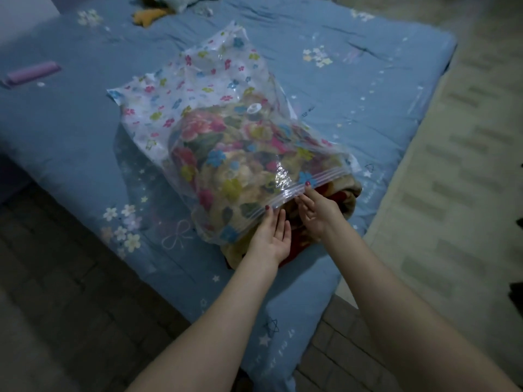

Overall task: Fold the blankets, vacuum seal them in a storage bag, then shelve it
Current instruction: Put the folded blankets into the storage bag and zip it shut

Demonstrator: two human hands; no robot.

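A clear storage bag (198, 89) printed with small flowers lies on the blue bed (353, 89), its white round valve (252, 109) facing up. A folded flowered blanket (226, 154) fills its near half, and the blanket's red and beige end (349, 189) sticks out past the zip strip (319, 179). My left hand (273, 236) pinches the upper zip edge with its thumb on top. My right hand (317, 210) grips the same edge just to the right, fingers under the plastic.
A purple cylinder (34, 72) lies on the bed at the far left. An orange soft toy (147, 17) and a pale cushion (175, 1) sit at the head of the bed. Wood floor lies left of the bed, a pale rug to its right.
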